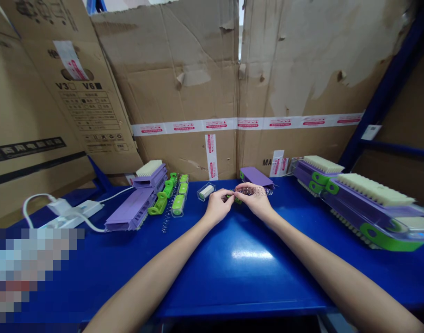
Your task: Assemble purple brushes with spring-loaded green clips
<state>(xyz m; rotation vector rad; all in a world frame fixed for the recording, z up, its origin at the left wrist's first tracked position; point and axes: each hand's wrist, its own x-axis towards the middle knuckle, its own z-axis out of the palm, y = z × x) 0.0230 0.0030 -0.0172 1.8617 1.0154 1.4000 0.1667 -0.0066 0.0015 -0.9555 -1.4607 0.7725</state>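
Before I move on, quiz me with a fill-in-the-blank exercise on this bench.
At the right hand is a shiny coiled metal ____.
Near the left hand, a clear plastic box holds a ____ block.
The white plastic power strip lies toward the view's ____ side on the glossy blue table.
Missing words: spring; white; left.

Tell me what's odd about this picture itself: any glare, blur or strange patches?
Head view, centre: white glare on the blue table; head view, lower left: coarse square blocks hide part of the scene; head view, background: small print on the long white tape is unreadable; head view, middle: detail between the left hand and right hand is unclear.
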